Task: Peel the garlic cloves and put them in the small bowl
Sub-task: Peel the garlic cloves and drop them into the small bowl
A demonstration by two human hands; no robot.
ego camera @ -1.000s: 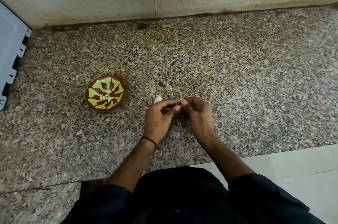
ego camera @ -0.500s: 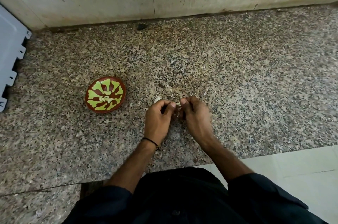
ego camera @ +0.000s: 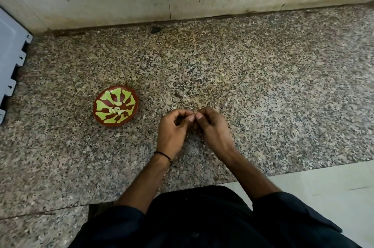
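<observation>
Granite counter [ego camera: 263,86]; right of the small bowl [ego camera: 95,111] my left hand [ego camera: 174,128] and right hand [ego camera: 212,126] pinch one garlic clove [ego camera: 194,114] for peeling.

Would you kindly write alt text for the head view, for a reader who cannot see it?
A person's left hand and right hand meet at the fingertips above a speckled granite counter, pinching a tiny pale piece. Left of them, a small red-and-green bowl holds a few peeled garlic cloves.

Left hand [ego camera: 172,129] and right hand [ego camera: 212,128] curled, thumbs pinching one pale sliver [ego camera: 193,114]
</observation>
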